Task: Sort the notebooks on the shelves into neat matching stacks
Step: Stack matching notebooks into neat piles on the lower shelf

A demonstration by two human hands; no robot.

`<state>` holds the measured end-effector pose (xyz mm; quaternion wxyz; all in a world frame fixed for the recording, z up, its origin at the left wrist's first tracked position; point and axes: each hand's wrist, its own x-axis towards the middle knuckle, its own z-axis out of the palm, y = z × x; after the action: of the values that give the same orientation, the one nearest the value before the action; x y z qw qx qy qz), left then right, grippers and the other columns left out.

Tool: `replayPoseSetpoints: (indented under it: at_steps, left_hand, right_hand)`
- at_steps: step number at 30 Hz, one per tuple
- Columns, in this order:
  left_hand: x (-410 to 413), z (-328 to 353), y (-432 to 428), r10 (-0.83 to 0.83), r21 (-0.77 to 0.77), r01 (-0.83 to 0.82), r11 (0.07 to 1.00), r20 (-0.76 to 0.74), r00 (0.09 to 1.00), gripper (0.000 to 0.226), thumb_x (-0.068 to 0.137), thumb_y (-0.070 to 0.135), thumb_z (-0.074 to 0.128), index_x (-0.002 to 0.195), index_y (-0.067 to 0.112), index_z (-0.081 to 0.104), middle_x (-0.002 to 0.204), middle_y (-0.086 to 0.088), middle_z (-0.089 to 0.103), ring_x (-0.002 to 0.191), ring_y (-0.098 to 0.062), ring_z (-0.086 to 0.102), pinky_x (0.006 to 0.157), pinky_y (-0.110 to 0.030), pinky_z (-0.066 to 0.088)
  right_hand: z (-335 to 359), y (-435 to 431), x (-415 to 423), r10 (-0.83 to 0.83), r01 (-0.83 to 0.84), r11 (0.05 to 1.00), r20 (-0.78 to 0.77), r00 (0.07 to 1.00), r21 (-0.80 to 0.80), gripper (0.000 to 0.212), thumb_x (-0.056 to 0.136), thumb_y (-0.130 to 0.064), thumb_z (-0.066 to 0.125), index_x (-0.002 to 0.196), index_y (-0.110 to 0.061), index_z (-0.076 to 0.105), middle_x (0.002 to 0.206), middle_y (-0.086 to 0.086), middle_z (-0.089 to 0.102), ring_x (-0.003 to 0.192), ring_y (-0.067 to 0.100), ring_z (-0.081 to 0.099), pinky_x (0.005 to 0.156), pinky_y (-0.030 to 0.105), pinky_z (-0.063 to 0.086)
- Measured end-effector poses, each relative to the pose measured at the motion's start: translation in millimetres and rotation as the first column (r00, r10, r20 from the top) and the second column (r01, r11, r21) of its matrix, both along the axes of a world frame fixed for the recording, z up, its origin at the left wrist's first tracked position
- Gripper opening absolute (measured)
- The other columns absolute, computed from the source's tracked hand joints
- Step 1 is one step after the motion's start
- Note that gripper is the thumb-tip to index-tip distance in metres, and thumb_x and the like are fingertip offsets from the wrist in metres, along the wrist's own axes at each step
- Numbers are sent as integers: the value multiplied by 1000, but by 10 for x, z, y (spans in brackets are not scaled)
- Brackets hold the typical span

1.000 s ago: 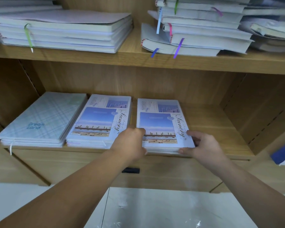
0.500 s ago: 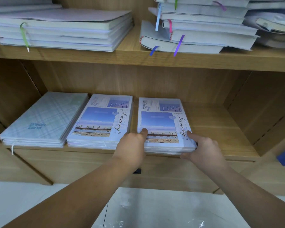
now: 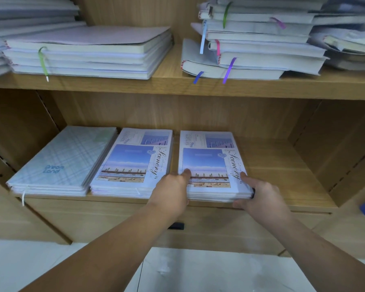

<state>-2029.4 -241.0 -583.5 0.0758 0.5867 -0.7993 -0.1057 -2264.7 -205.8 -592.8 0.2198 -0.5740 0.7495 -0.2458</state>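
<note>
Wooden shelving [image 3: 282,165] fills the frame. Up top are thick white ribbon-marked notebooks, with one tidy stack [image 3: 89,53] upper left and one skewed pile [image 3: 261,49] upper right, and more cut off at both edges. The lower shelf has three stacks: one pale plaid "Dream Land" stack [image 3: 67,161] and two blue sky-photo "Scenery" stacks [image 3: 131,159]. The right Scenery stack [image 3: 207,157] sits mid-frame. The left hand [image 3: 171,194], a fist a second ago, now has its thumb on the cover, gripping. The right hand [image 3: 261,199] pinches the near corner. Squaring looks nearly done!

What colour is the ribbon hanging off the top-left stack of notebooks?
Green. The ribbon bookmark shows best in the head view.
</note>
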Motion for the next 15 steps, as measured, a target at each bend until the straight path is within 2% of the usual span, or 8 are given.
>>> replayPoseSetpoints:
  at_steps: [9, 12, 15]
  left_hand:
    - [-3, -19, -6, -1, -19, 1, 1000, 19, 1000, 72, 90, 13, 74, 151, 20, 37, 114, -10, 61, 105, -27, 61, 87, -37, 58]
    - [13, -36, 51, 11, -18, -12, 1000, -18, 1000, 72, 89, 11, 71, 151, 19, 37, 116, -10, 62, 104, -29, 63, 87, -42, 58]
    - [56, -42, 143, 51, -12, -52, 999, -105, 993, 63, 88, 14, 70, 145, 19, 45, 112, -7, 65, 100, -27, 66, 84, -37, 58]
  right_hand:
    - [27, 26, 18, 17, -16, 1000, -73, 997, 26, 90, 73, -26, 92, 152, -28, 47, 130, 1, 65, 108, 19, 61, 93, 25, 51]
    - [84, 83, 5, 30, -30, 1000, -40, 999, -8, 84, 72, -20, 89, 146, -34, 52, 113, -8, 71, 98, 15, 64, 83, 22, 51]
    - [107, 160, -56, 31, -30, 999, 10, 999, -12, 71, 70, -15, 86, 131, -41, 61, 93, -19, 72, 88, 7, 68, 74, 22, 53]
